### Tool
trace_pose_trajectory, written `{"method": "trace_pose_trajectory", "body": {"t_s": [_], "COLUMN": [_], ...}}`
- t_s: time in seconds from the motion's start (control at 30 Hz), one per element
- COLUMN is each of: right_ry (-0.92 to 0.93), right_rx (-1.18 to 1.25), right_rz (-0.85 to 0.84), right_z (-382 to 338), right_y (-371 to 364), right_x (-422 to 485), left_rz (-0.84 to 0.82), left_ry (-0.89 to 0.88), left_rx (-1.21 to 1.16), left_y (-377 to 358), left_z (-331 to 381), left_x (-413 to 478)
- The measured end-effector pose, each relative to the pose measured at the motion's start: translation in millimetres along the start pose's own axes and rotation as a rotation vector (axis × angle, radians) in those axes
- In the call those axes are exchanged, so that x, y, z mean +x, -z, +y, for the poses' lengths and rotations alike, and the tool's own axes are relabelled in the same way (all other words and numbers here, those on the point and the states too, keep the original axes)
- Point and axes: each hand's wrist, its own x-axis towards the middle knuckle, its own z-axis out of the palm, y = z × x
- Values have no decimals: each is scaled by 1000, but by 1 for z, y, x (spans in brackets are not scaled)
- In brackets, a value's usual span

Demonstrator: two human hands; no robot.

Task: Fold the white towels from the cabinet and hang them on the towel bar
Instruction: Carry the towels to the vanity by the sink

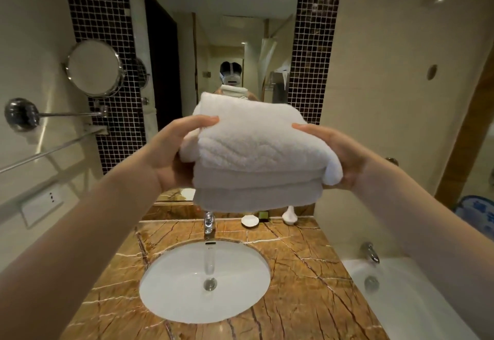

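Note:
A stack of folded white towels point(254, 149) hangs in the air above the sink, held between both hands. My left hand point(173, 149) grips its left end, thumb on top and fingers hidden beneath. My right hand point(336, 152) grips the right end the same way, with a loose towel corner bulging over the palm. A chrome towel bar point(50, 149) runs along the left wall, below a second thinner rail point(66, 114). Both rails are bare. The cabinet is not in view.
Below the towels lies a white sink point(171, 297) with a chrome tap point(209, 223), set in a brown marble counter point(302, 272). A soap dish point(250, 221) stands by the mirror point(213, 45). A round shaving mirror point(93, 68) juts from the left wall. A bathtub point(417, 310) lies at right.

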Motion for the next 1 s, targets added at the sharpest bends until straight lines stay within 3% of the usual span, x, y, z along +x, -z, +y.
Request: {"method": "trace_pose_trajectory", "body": {"t_s": [0.33, 0.57, 1.0], "right_ry": [-49, -76, -64], "right_rx": [121, 203, 243], "right_rz": [-84, -57, 222], "right_z": [-6, 2, 2], "right_y": [34, 62, 129], "right_x": [65, 105, 169], "left_rz": [25, -12, -137], "left_ry": [11, 36, 40], "left_rx": [-9, 18, 12], "left_y": [20, 33, 58], "left_z": [-5, -13, -32], "left_x": [69, 119, 257]}}
